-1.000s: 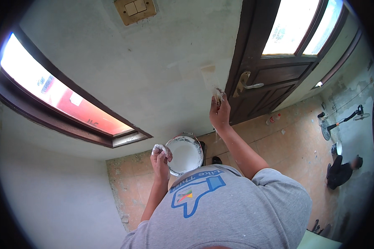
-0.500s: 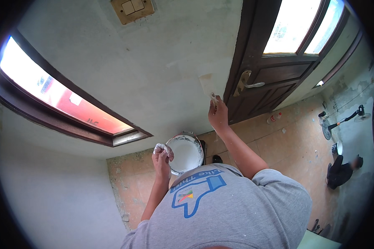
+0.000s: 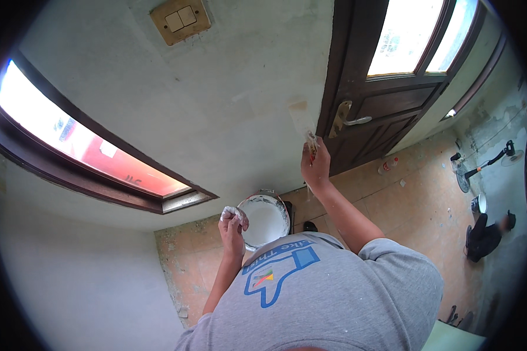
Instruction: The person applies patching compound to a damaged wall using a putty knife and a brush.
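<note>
My right hand [image 3: 316, 168] reaches out to the wall beside the door frame, its fingers closed around a small paint-smeared paintbrush [image 3: 311, 142] with some red on it. The brush's tip is at the wall, just below a pale patch [image 3: 301, 117]; the fingers hide part of the tool. At the left rim of a bucket [image 3: 290, 217] of white paint [image 3: 264, 219], my left hand [image 3: 233, 226] is held up with its fingers curled in. White coats those fingers, and whether they hold anything cannot be made out.
A brown door [image 3: 386, 111] with a lever handle [image 3: 357, 121] stands right of the wall. On the left is a dark-framed window [image 3: 99, 169]; a light switch [image 3: 180, 19] sits above. Far right, a person [image 3: 485, 238] crouches near a pail [image 3: 479, 203] and a fan [image 3: 462, 177].
My right hand has moved slightly right and down along the wall, still holding the paintbrush. The left hand stays curled beside the bucket. The whole view has shifted a little.
</note>
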Tool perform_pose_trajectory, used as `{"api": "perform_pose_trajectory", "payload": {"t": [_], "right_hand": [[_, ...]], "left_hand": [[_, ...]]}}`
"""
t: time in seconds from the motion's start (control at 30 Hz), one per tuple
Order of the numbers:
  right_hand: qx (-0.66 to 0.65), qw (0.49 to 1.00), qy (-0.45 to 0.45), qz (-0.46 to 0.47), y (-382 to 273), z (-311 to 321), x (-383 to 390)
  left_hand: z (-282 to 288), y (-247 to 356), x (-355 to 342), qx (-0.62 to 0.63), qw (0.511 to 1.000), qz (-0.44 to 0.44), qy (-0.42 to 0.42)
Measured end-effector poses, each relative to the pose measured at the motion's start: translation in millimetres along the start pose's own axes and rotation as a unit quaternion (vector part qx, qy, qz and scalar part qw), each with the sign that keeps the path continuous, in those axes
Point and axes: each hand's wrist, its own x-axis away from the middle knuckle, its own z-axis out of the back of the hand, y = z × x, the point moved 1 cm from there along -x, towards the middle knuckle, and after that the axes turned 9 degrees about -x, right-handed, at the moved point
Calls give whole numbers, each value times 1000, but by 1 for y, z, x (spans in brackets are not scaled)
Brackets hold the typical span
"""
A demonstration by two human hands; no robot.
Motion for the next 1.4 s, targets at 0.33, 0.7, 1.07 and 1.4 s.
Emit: {"api": "perform_pose_trajectory", "payload": {"t": [0.33, 0.7, 1.07, 1.4], "right_hand": [[42, 998, -22, -36, 15, -1, -12], [109, 974, -76, -181, 47, 9, 43], [42, 996, -74, -38, 0, -16, -5], [205, 954, -163, -145, 51, -12, 51]], "left_hand": [[-5, -3, -3, -13, 1000, -8, -9], [-12, -2, -5, -13, 1000, 9, 2], [-4, -5, 0, -22, 1000, 2, -6], [2, -4, 2, -5, 1000, 15, -1]]}}
